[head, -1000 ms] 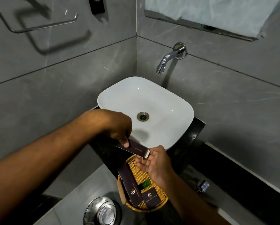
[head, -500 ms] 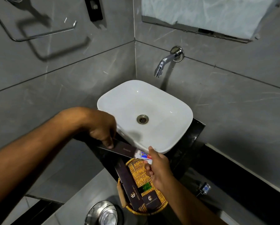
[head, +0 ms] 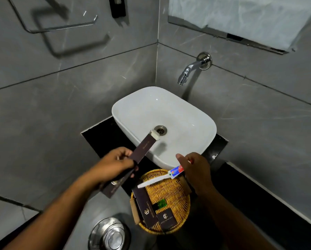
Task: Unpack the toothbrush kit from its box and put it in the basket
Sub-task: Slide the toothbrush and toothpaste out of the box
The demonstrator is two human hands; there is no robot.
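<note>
Gripping slim cardboard box (head: 142, 150), L hand (head: 113, 164).

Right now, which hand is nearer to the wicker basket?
Right. The right hand holds the toothbrush kit just above the basket's far rim; the left hand is off its left side.

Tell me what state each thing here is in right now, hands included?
Left hand: closed around the long dark box.
Long dark box: open at its far end, held tilted over the sink's edge.
Right hand: gripping the toothbrush and toothpaste tube.
Toothbrush: out of the box, above the basket.
Toothpaste tube: out too, held alongside the toothbrush.
Basket: holding two dark boxes and a green item.
Sink: empty.
Tap: not running.
</note>
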